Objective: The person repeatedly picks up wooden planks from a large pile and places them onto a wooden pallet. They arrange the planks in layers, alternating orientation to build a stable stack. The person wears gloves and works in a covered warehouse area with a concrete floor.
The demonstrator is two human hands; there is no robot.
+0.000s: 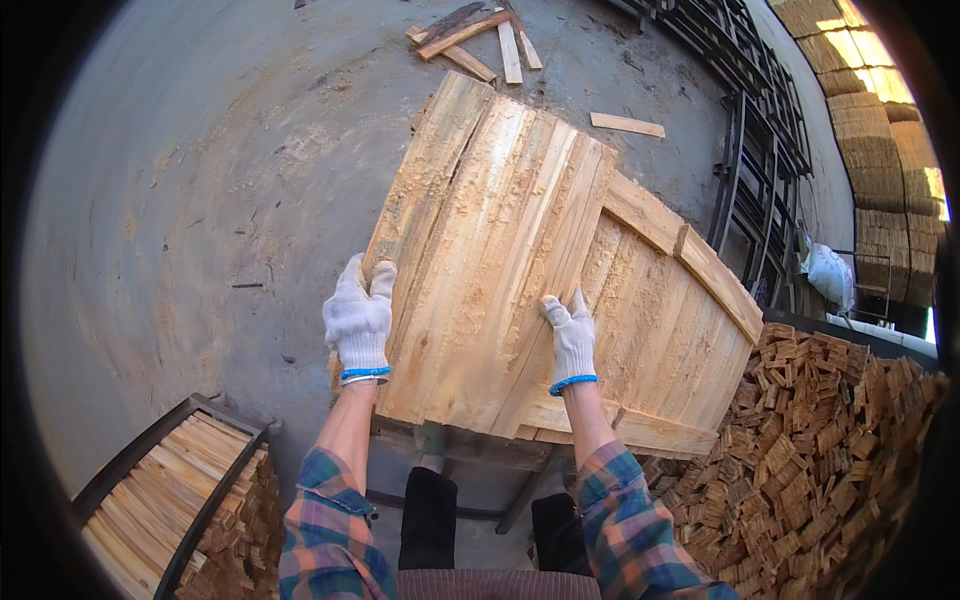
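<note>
A row of rough wooden boards (480, 240), dusted with sawdust, lies side by side in front of me. My left hand (358, 318), in a white knit glove with a blue cuff, grips the row's left edge, thumb on top. Its other fingers are partly hidden at the board's side. My right hand (571, 338), gloved alike, holds the row's right edge low down, thumb and forefinger showing and the rest hidden. Right of that hand, a wooden layer (640, 310) carries crosswise strips along its far and near edges. A dark stand below is mostly covered.
Loose wood offcuts (465, 35) lie on the grey floor ahead, with one strip (627, 125) nearer. A metal rack of planks (170, 490) stands at lower left. Small wood blocks (800, 430) are heaped at right, near black metal frames (750, 190) and a white sack (828, 277).
</note>
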